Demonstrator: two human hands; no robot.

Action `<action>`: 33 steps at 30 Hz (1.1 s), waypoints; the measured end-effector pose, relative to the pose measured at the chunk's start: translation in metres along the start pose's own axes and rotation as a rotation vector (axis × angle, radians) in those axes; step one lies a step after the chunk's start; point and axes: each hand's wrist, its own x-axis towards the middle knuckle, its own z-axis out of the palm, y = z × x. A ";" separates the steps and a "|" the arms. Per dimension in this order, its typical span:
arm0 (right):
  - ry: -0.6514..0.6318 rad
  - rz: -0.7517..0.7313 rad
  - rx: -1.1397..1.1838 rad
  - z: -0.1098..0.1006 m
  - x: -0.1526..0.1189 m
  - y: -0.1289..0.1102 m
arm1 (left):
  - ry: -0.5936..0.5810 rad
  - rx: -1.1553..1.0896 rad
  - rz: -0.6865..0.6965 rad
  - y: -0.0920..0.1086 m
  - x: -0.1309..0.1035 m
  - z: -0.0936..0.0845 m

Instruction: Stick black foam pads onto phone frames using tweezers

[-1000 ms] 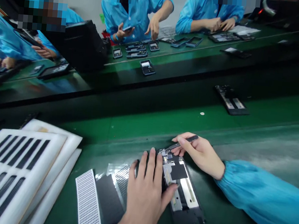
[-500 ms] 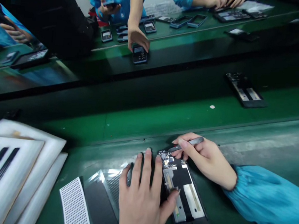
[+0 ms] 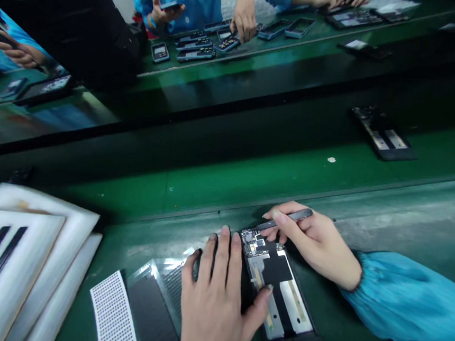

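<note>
An opened phone [image 3: 276,291] lies on the green bench before me, its circuit board and metal plates exposed. My left hand [image 3: 216,297] rests flat along its left side with fingers stretched out, the thumb lying over the phone's edge. Pinched in my right hand [image 3: 309,236] is a pair of tweezers [image 3: 299,214], slanting down to the circuit board at the phone's far end. The tips are too small to make out. Left of my left hand lie a sheet of small dotted labels [image 3: 115,309] and a dark sheet in clear film [image 3: 151,312].
White foam trays [image 3: 40,260] holding black strips are stacked at the left. Another opened phone [image 3: 384,134] lies farther off at the right. Across the bench, co-workers' hands [image 3: 244,18] are among several phone frames [image 3: 196,53]. A large black box [image 3: 84,30] stands at the upper left.
A co-worker's hand has drawn back to the far bench with a small phone part, now set beside the others. My own hands and the tweezers have hardly moved; the view shifted slightly.
</note>
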 end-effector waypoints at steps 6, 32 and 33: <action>-0.010 -0.013 -0.017 -0.001 0.000 -0.002 | 0.001 -0.024 -0.014 0.003 0.001 0.001; -0.014 -0.028 -0.035 -0.004 0.004 -0.007 | -0.021 -0.035 -0.007 0.005 0.010 -0.002; 0.025 -0.018 -0.009 -0.011 0.008 -0.012 | -0.046 -0.044 0.002 0.001 0.012 -0.008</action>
